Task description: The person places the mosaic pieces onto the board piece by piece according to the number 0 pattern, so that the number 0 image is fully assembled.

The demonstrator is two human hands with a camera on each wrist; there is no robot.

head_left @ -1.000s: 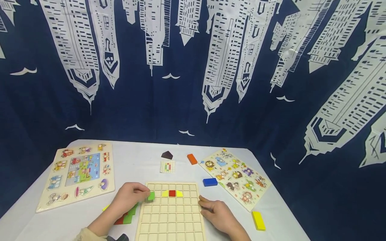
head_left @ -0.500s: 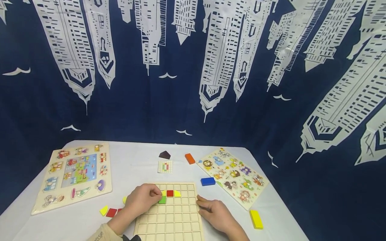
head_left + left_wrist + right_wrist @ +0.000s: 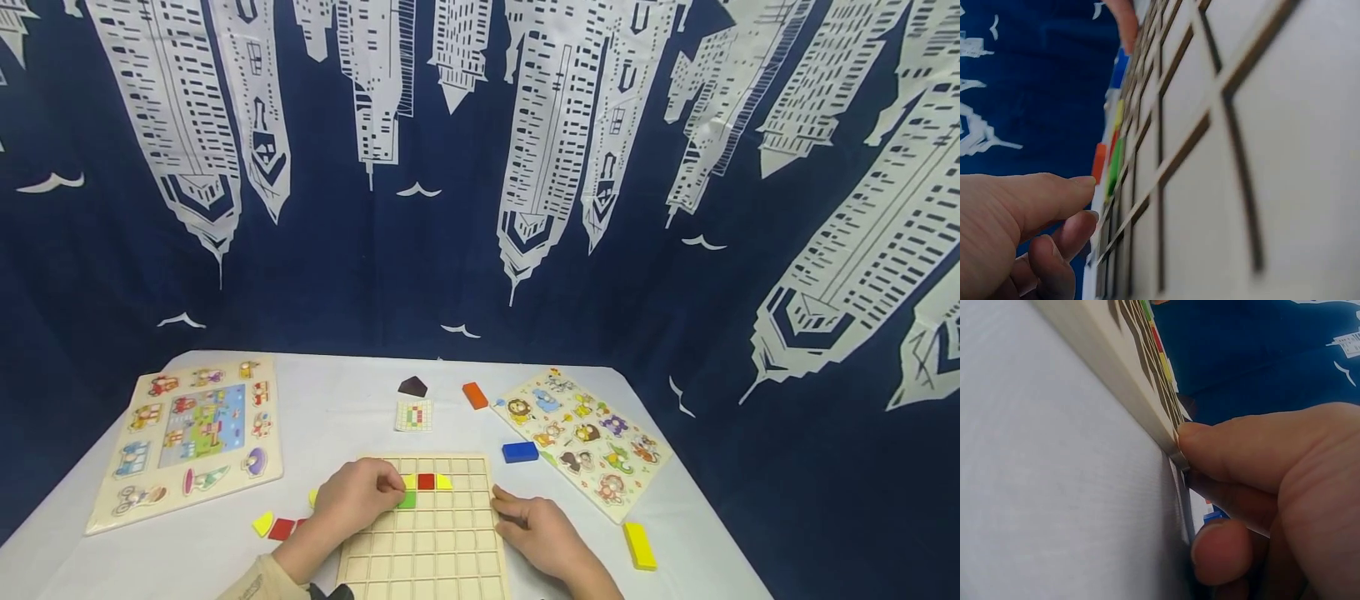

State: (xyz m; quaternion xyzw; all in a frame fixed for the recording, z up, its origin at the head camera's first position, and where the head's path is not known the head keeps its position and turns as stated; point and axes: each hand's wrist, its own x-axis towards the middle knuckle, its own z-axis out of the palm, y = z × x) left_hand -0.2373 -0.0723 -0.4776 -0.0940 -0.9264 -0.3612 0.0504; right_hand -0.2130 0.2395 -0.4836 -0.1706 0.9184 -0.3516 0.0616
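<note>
The right hand [image 3: 536, 532] pinches the right edge of the pale grid board [image 3: 423, 546] between thumb and fingers, not far from the board's far right corner. The left hand [image 3: 360, 493] reaches over the board's left edge with bent fingers, thumb and fingertips at the left side of a green square [image 3: 408, 500]; whether they pinch it, I cannot tell. The square lies left of the board's middle, toward its far edge.

Beside the board's left edge, partly behind the left forearm, are a yellow piece [image 3: 263, 523] and red pieces [image 3: 282, 530] on the white table [image 3: 337, 400]. Near the table's right edge lies a yellow block [image 3: 640, 546].

Just beyond the green square, a red square [image 3: 426, 482] sits between two yellow corner pieces [image 3: 444, 482] in one row. A blue block [image 3: 521, 452] lies beside the board's far right corner. An animal puzzle [image 3: 597, 454] slants along the table's right edge; a picture puzzle [image 3: 202, 429] lies along its left.

Beyond the board's far edge are a pattern card [image 3: 414, 415], an orange block [image 3: 475, 395] and a dark pentagon [image 3: 413, 386]. Behind the table's far edge hangs a dark blue cloth [image 3: 337, 275] printed with white buildings.
</note>
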